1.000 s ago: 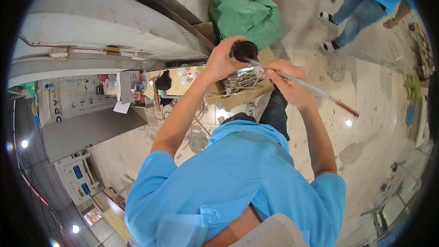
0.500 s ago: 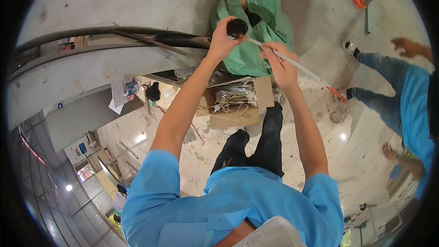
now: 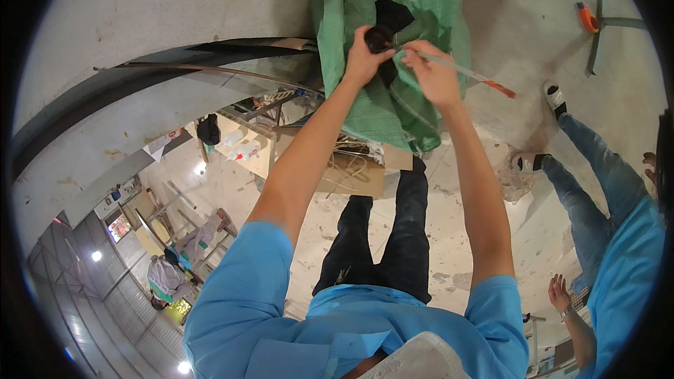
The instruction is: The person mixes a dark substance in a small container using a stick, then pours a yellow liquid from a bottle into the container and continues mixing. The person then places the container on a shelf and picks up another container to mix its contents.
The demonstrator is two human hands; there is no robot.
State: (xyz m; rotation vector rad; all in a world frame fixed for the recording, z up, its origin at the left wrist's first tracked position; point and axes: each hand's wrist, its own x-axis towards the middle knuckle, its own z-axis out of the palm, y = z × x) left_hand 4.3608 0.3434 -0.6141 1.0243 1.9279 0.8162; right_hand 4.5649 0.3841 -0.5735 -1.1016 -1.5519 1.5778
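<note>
My left hand [image 3: 364, 62] is closed round a dark, round, cup-like object [image 3: 379, 38], its wide face turned up toward me. In my right hand [image 3: 435, 78], the fingers pinch a thin pale rod [image 3: 458, 69] with an orange-red end [image 3: 500, 88]. The rod slants from beside the dark object out to the right, past my right hand. Whether its left tip touches or enters the dark object, I cannot tell. Both hands are over a green woven sack [image 3: 340, 24], which has dark material in its opening.
Below the sack, a cardboard box [image 3: 359, 184] holds tangled pale strips. A pale beam [image 3: 91, 144] runs along the left. At the right stands a co-worker in a blue shirt [image 3: 628, 288]; an orange tool [image 3: 588, 20] lies by a grey-green bar [image 3: 599, 42]. Another person [image 3: 167, 281] is far left.
Both hands have shifted slightly right, with the dark object and rod. The rod's orange-red end has moved up and left, and less rod sticks out beyond my right hand. The co-worker's hands have moved.
</note>
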